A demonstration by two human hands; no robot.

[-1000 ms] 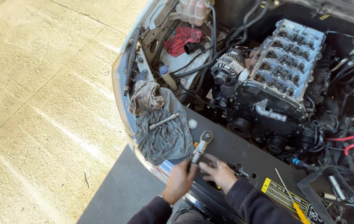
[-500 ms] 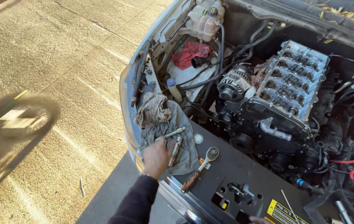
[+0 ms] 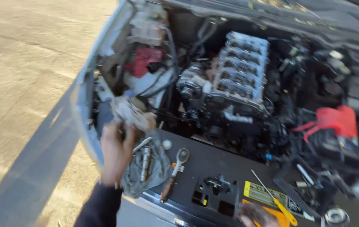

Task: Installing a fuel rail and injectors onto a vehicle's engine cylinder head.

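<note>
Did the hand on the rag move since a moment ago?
Yes. The left hand went from the ratchet on the front panel over to the grey rag, and now lifts its far end.

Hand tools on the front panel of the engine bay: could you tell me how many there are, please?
3: a ratchet beside the rag, a socket extension on it, a yellow-handled screwdriver further right. Others may be hidden.

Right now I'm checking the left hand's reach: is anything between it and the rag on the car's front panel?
Nothing visible is in the way. The left hand is already at the grey rag, fingers on its upper bunched end. A metal tool lies on the rag just right of the hand, and a ratchet rests beside it.
</note>
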